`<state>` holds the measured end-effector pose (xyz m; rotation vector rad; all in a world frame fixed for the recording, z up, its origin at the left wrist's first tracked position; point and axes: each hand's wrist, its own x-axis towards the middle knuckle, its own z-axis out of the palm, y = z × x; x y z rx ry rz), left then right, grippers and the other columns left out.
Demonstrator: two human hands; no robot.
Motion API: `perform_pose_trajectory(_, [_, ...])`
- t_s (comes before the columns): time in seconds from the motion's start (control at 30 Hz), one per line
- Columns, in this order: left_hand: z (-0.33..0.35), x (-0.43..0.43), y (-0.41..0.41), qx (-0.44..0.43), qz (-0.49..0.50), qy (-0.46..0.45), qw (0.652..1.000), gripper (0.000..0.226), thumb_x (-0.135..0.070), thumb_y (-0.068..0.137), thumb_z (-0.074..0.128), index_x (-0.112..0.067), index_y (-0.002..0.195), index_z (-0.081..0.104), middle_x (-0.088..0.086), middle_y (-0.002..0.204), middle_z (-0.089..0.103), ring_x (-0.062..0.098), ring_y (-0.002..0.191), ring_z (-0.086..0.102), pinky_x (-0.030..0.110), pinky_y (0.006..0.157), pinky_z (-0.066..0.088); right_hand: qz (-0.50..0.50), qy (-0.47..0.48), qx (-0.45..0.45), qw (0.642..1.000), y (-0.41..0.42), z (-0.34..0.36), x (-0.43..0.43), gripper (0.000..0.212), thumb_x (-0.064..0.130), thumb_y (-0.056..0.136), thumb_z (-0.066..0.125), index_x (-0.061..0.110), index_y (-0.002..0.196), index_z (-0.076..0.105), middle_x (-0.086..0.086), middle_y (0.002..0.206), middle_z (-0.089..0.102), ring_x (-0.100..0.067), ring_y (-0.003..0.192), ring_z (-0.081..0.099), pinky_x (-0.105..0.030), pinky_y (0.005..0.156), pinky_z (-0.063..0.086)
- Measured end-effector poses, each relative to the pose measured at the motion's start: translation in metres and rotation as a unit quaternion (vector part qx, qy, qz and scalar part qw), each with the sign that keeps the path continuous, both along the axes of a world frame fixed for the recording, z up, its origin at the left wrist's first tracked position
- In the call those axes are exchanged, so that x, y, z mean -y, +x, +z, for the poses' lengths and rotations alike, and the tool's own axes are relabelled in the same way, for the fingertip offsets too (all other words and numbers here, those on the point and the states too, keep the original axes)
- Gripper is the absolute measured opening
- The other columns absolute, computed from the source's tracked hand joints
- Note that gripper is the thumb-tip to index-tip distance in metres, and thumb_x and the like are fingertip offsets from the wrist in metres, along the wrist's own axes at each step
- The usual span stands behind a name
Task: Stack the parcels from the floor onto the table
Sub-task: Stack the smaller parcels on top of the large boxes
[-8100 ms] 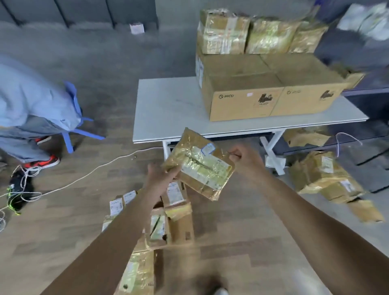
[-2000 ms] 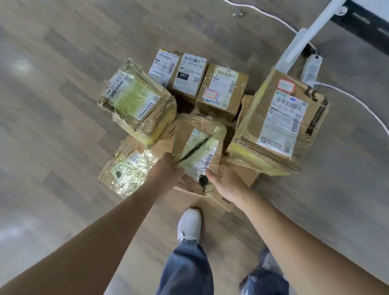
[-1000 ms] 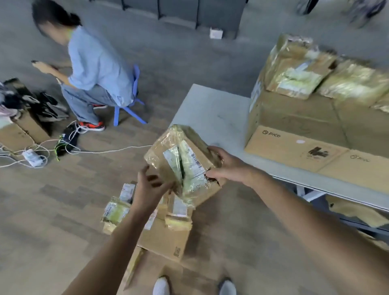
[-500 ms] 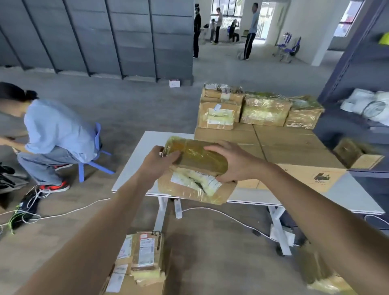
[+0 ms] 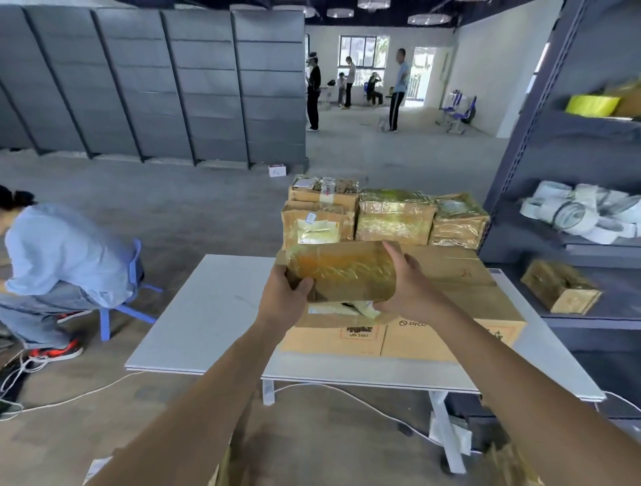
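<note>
1. Brown cardboard parcel (image 5: 341, 270): glossy yellow-tinted tape wrap, white label underneath.
2. Rectangular white tabletop (image 5: 208, 312): plain.
3. Big tan cardboard box (image 5: 451, 343): black print.
4. Seated person's pale-blue shirt (image 5: 62, 253), blue plastic stool (image 5: 104, 322), red-and-black shoes (image 5: 55, 352).
5. Dark grey metal shelving (image 5: 520, 138).

Ahead of me a wall of grey panels (image 5: 152, 86) runs off to my left over a grey concrete floor (image 5: 208, 208). Dark metal shelving (image 5: 541, 145) stands on my right. Far back I see a bright window (image 5: 360, 48) and what may be blue chairs (image 5: 461, 107), with round ceiling lights (image 5: 374, 4) above.
</note>
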<state>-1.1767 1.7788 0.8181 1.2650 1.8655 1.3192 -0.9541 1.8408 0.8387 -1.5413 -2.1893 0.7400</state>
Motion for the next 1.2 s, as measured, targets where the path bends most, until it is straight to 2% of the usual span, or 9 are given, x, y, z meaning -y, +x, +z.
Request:
perform_pose_trajectory(0.07, [0.002,-0.016,0.008,-0.002,-0.014,-0.004,1.0,0.023,-0.024,0.092,0.058,-0.019,0.109,0.043,-0.017,0.088,0.052,0.012,0.083,0.054,0.028,0.067,0.043,-0.017,0.002,0.011,1.0,0.007,-0.002,-0.011,0.12,0.011,0.074,0.079,0.058,0.143,-0.007,-0.002,0.157,0.001,-0.016,0.071,0.065,-0.018,0.042,0.045])
perform_pose_trajectory(0.13, [0.002,-0.034,0.016,0.019,-0.047,-0.015,0.999,0.024,-0.025,0.094,0.056,-0.017,0.113,0.044,-0.01,0.093,0.06,0.011,0.085,0.058,0.03,0.068,0.047,-0.035,0.015,0.039,0.999,0.013,-0.002,-0.022,0.121,0.009,0.075,0.078,0.059,0.143,-0.009,-0.001,0.158,-0.006,-0.019,0.072,0.066,-0.017,0.041,0.044])
perform_pose_trajectory(0.3, [0.003,-0.094,0.031,0.041,-0.079,-0.043,0.995,0.016,-0.027,0.094,0.056,-0.018,0.101,0.045,-0.006,0.091,0.057,0.018,0.088,0.056,0.031,0.071,0.043,-0.056,0.071,0.137,0.986,0.02,0.004,-0.065,0.124,0.013,0.071,0.082,0.058,0.144,-0.008,0.017,0.152,-0.033,-0.039,0.132,0.039,-0.02,0.06,0.047])
perform_pose_trajectory(0.4, [0.002,-0.133,0.03,0.004,-0.092,-0.06,0.994,0.022,-0.031,0.093,0.058,-0.016,0.097,0.043,-0.006,0.083,0.052,0.009,0.072,0.051,0.025,0.053,0.035,-0.04,0.051,0.181,0.981,0.024,0.013,-0.1,0.122,0.024,0.069,0.084,0.053,0.147,-0.005,0.013,0.157,-0.024,-0.032,0.119,0.052,-0.023,0.06,0.05])
perform_pose_trajectory(0.63, [0.008,-0.211,0.02,-0.019,-0.182,-0.104,0.978,0.035,-0.043,0.096,0.046,-0.013,0.113,0.045,-0.003,0.087,0.055,0.012,0.072,0.055,0.026,0.052,0.036,-0.06,0.016,0.192,0.98,0.029,0.019,-0.173,0.112,0.038,0.065,0.083,0.052,0.147,0.007,0.02,0.151,-0.002,-0.015,0.09,0.06,-0.024,0.062,0.051])
perform_pose_trajectory(0.77, [0.014,-0.247,0.013,-0.091,-0.18,-0.09,0.975,0.053,-0.042,0.099,0.039,-0.009,0.14,0.037,0.008,0.128,0.054,0.024,0.105,0.058,0.027,0.077,0.04,-0.1,0.014,0.18,0.978,0.032,0.012,-0.207,0.111,0.038,0.066,0.084,0.053,0.147,0.008,0.016,0.155,-0.003,-0.016,0.097,0.058,-0.021,0.059,0.05])
perform_pose_trajectory(0.9, [0.011,-0.279,0.002,-0.203,-0.187,-0.033,0.961,0.044,-0.022,0.095,0.046,-0.017,0.138,0.041,0.011,0.133,0.049,0.03,0.109,0.055,0.037,0.082,0.049,-0.106,0.012,0.176,0.979,0.036,0.01,-0.24,0.112,0.037,0.066,0.084,0.055,0.146,0.008,0.012,0.159,-0.011,-0.026,0.12,0.051,-0.018,0.058,0.044])
perform_pose_trajectory(1.0, [0.002,-0.298,-0.004,-0.343,-0.177,-0.019,0.922,0.053,-0.017,0.092,0.047,-0.016,0.143,0.036,0.008,0.148,0.034,0.029,0.142,0.022,0.043,0.116,0.024,-0.084,0.004,0.185,0.979,0.036,0.012,-0.262,0.111,0.034,0.068,0.084,0.052,0.148,0.01,0.015,0.157,-0.009,-0.022,0.11,0.054,-0.02,0.062,0.048])
perform_pose_trajectory(1.2, [-0.015,-0.318,-0.005,-0.435,-0.196,-0.088,0.874,0.055,-0.026,0.093,0.047,-0.02,0.145,0.031,0.01,0.154,0.024,0.029,0.146,0.012,0.049,0.118,0.012,-0.051,-0.015,0.196,0.979,0.032,0.003,-0.295,0.108,0.031,0.07,0.083,0.049,0.149,0.012,0.014,0.157,-0.01,-0.017,0.101,0.052,-0.027,0.074,0.055])
